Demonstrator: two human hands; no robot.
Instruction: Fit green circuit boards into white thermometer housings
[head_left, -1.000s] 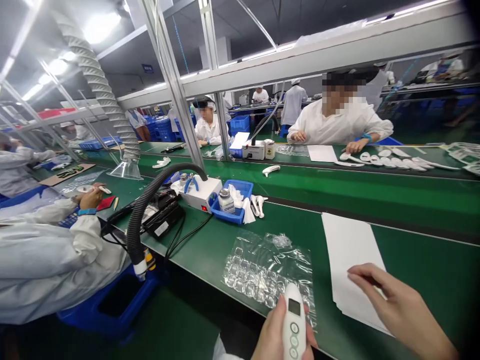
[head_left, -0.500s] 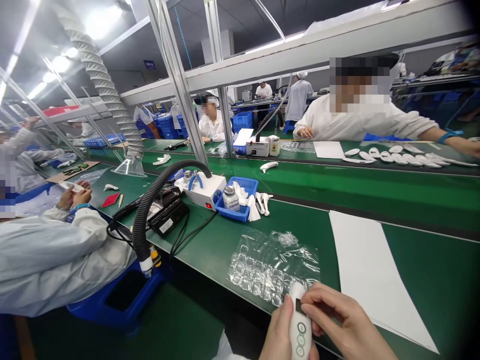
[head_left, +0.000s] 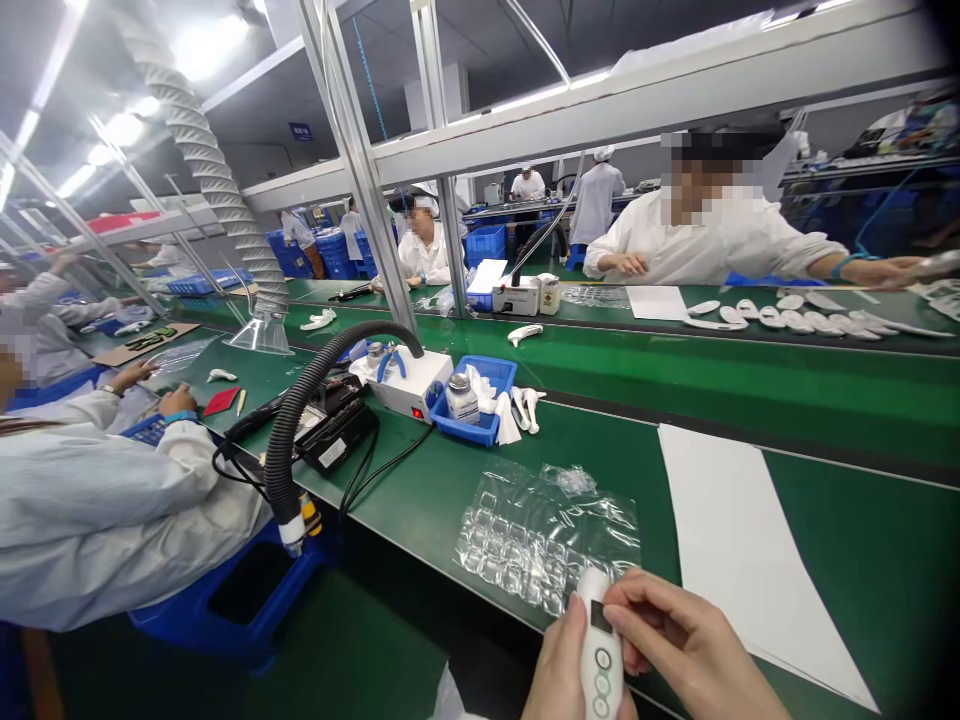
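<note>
A white handheld device [head_left: 598, 655] with a small dark screen and three round grey-ringed buttons stands nearly upright at the bottom of the view. My left hand [head_left: 559, 665] is wrapped round its left side, thumb along the edge. From the right, my right hand [head_left: 686, 635] has thumb and fingers pinched at the device's edge beside the screen; whether a thin film is between the fingertips I cannot tell. Just beyond the device lies a clear plastic sheet [head_left: 551, 530] with rows of small square pockets, on the green bench.
White paper [head_left: 750, 550] lies to the right. Farther back are a blue tray [head_left: 472, 400] with a bottle and wipes, a white box [head_left: 412, 385] and a black hose [head_left: 279, 440]. A co-worker [head_left: 712, 230] sits across the green belt [head_left: 675, 375], another [head_left: 112, 490] at left.
My hands and the device have hardly moved. A white part on the belt has shifted slightly left. The left co-worker's hands have parted and lowered; the co-worker across now holds something at far right.
</note>
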